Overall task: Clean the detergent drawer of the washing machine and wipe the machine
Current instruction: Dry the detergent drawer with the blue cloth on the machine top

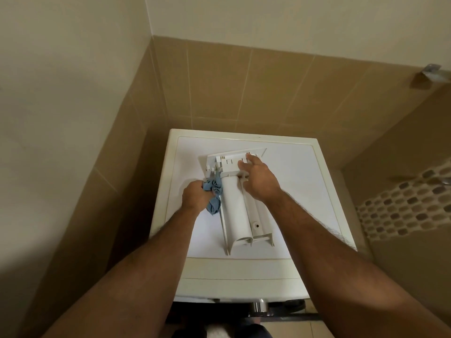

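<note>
We are wiping the detergent drawer [240, 203], which is lying upside down atop the washing machine [305, 181]. Our left hand [196, 197] is clutching the blue cloth [214, 191] against its side; our right hand [260, 179] is resting flat, steadying it. Wiping the machine seemingly remains.

left hand [196, 197] gripping cloth [214, 191], right hand [260, 181] steadying drawer [238, 203]

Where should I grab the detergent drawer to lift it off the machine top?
Grip the detergent drawer by its long body near the open near end, from the right. It lies flat on the washing machine, front panel away; the left hand with the blue cloth crowds its left side, and the right hand already rests on it.
</note>
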